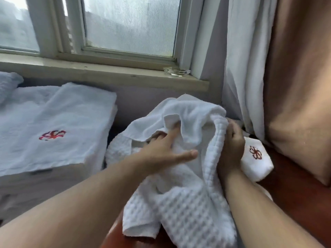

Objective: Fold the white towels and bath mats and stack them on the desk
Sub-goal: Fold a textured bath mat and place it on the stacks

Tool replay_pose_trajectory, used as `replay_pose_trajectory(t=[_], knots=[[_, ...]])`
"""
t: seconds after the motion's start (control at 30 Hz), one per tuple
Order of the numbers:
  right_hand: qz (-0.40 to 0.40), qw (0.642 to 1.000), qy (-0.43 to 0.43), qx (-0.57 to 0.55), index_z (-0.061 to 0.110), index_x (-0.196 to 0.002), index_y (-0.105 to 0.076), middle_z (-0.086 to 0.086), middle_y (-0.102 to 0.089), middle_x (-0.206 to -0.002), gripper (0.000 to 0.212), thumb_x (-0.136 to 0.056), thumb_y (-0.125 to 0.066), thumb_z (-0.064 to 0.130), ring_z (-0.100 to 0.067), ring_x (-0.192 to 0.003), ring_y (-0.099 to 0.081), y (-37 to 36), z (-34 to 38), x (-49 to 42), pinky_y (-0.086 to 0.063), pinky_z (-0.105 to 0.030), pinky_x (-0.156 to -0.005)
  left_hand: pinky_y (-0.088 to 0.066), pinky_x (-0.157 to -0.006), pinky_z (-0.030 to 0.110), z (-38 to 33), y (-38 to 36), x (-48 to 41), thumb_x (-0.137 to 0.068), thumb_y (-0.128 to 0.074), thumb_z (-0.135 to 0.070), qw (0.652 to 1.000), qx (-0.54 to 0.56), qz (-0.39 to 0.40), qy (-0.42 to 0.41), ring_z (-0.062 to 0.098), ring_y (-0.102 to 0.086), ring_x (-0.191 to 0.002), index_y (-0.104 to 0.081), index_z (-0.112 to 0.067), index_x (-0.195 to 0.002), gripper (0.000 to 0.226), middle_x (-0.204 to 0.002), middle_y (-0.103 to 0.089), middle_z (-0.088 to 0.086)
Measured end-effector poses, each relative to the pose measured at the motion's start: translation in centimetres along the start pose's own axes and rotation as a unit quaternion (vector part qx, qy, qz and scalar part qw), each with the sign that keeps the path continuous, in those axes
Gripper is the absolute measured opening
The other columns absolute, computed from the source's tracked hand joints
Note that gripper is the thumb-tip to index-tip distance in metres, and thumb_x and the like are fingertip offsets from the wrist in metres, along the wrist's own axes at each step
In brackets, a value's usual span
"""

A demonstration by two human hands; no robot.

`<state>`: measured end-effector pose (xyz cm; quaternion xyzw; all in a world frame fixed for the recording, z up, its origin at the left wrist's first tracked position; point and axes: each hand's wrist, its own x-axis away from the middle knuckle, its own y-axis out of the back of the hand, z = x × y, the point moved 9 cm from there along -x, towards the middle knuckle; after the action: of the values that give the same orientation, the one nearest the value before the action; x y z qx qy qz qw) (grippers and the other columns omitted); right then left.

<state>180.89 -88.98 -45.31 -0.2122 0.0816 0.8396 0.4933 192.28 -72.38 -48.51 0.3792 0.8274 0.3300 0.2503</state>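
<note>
– Well left of the left hand (161, 151) sits the stack of folded towels (59, 122). Which way is the loose linen?
– Straight ahead of that hand and touching it. Its fingers are spread and fairly straight. The index is pushed under a fold of the crumpled towel (188, 119) and the thumb is held apart, so it pinches nothing.
– And the waffle-weave mat (179, 203)?
– Tangled with the towel, draped between both hands and trailing toward the person, with its long axis roughly near-to-far. The right hand (231, 145) is nearer its raised edge, fingers curled round that ridge.
– Beyond it?
– Just right of the right hand, a small folded towel (256, 158) rests on the desk (295, 194). I'd judge the next move needs the two pieces pulled apart, with the mat held in the right hand.
</note>
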Motion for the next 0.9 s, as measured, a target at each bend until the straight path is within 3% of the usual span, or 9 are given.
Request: replay_pose_trajectory(t=[0.13, 0.23, 0.33, 0.4, 0.47, 0.57, 0.67, 0.8, 0.9], knots=[[-0.040, 0.996, 0.044, 0.072, 0.008, -0.112, -0.063, 0.009, -0.060, -0.094, 0.035, -0.106, -0.040, 0.033, 0.012, -0.072, -0.050, 0.1, -1.5, -0.8, -0.036, 0.003, -0.068, -0.017, -0.119, 0.046, 1.4, -1.3, -1.5, -0.050, -0.050, -0.098, 0.988, -0.121, -0.095, 0.002, 0.025, -0.022, -0.143, 0.028, -0.053, -0.145, 0.131, -0.150, -0.039, 0.002], [-0.058, 0.989, 0.060, 0.121, 0.029, -0.097, -0.063, 0.022, -0.061, -0.091, 0.028, -0.108, -0.038, 0.030, 0.020, -0.085, -0.052, 0.4, -1.6, -0.8, -0.032, 0.004, -0.072, -0.022, -0.116, 0.046, 1.8, -1.0, -1.8, -0.052, -0.057, -0.093, 0.979, -0.139, -0.148, 0.011, 0.025, -0.023, -0.140, 0.025, -0.047, -0.148, 0.134, -0.148, -0.040, 0.002], [-0.043, 0.995, 0.001, 0.093, 0.038, -0.082, -0.061, 0.012, -0.065, -0.100, 0.034, -0.105, -0.037, 0.040, -0.002, -0.098, -0.058, -0.1, -1.4, -0.4, -0.035, -0.006, -0.078, -0.021, -0.112, 0.045, 1.6, 0.0, -0.9, -0.068, -0.068, -0.068, 0.973, -0.136, -0.187, 0.017, 0.023, -0.020, -0.142, 0.022, -0.040, -0.151, 0.126, -0.149, -0.038, 0.001], [-0.046, 0.996, -0.053, 0.059, 0.031, -0.087, -0.069, 0.004, -0.067, -0.102, 0.039, -0.104, -0.036, 0.047, -0.005, -0.096, -0.061, 0.2, -1.1, 0.1, -0.040, -0.012, -0.074, -0.023, -0.101, 0.038, 0.5, 1.1, -0.2, -0.072, -0.063, -0.050, 0.966, -0.162, -0.201, -0.001, 0.022, -0.031, -0.135, -0.013, -0.030, -0.153, 0.097, -0.130, -0.050, -0.007], [-0.009, 0.997, -0.071, 0.038, 0.017, -0.094, -0.076, 0.000, -0.074, -0.095, 0.060, -0.098, -0.033, 0.059, -0.004, -0.088, -0.066, 0.4, 0.5, 0.1, -0.045, -0.012, -0.066, -0.023, -0.089, 0.034, -1.3, 3.0, 1.4, -0.067, -0.055, -0.044, 0.955, -0.183, -0.232, -0.027, 0.018, -0.039, -0.120, -0.049, -0.039, -0.120, 0.053, -0.099, -0.049, -0.020], [0.135, 0.986, -0.097, -0.024, 0.002, -0.092, -0.076, -0.019, -0.075, -0.095, 0.080, -0.085, -0.037, 0.072, -0.027, -0.090, -0.070, -1.4, 3.4, 0.4, -0.053, -0.035, -0.081, -0.034, -0.082, 0.035, -3.2, 6.4, 4.7, -0.066, -0.054, -0.045, 0.948, -0.143, -0.278, -0.060, 0.015, -0.045, -0.105, -0.045, -0.043, -0.070, 0.010, -0.080, -0.050, -0.020], [0.257, 0.954, -0.152, -0.037, 0.008, -0.107, -0.074, -0.032, -0.066, -0.108, 0.084, -0.079, -0.040, 0.080, -0.051, -0.096, -0.061, -4.2, 6.2, 1.9, -0.045, -0.057, -0.090, -0.043, -0.073, 0.030, -3.8, 9.0, 7.2, -0.063, -0.057, -0.059, 0.975, 0.010, -0.208, -0.075, 0.010, -0.059, -0.092, -0.051, -0.050, -0.074, 0.016, -0.088, -0.061, -0.016], [0.260, 0.958, -0.115, 0.035, 0.023, -0.115, -0.071, -0.017, -0.066, -0.103, 0.066, -0.091, -0.041, 0.077, -0.030, -0.078, -0.056, -6.3, 10.8, 1.2, -0.044, -0.035, -0.071, -0.051, -0.073, 0.034, -5.2, 11.6, 10.4, -0.067, -0.075, -0.040, 0.982, 0.041, -0.157, -0.099, 0.008, -0.061, -0.081, -0.037, -0.040, -0.129, 0.073, -0.090, -0.063, -0.013], [0.238, 0.956, -0.133, 0.107, 0.027, -0.131, -0.058, 0.000, -0.062, -0.118, 0.059, -0.096, -0.039, 0.071, -0.014, -0.078, -0.057, -6.9, 12.3, 0.6, -0.046, -0.028, -0.062, -0.053, -0.073, 0.040, -6.4, 11.8, 12.3, -0.072, -0.081, -0.024, 0.984, 0.001, -0.134, -0.115, 0.014, -0.061, -0.075, -0.022, -0.041, -0.130, 0.085, -0.089, -0.063, -0.005]])
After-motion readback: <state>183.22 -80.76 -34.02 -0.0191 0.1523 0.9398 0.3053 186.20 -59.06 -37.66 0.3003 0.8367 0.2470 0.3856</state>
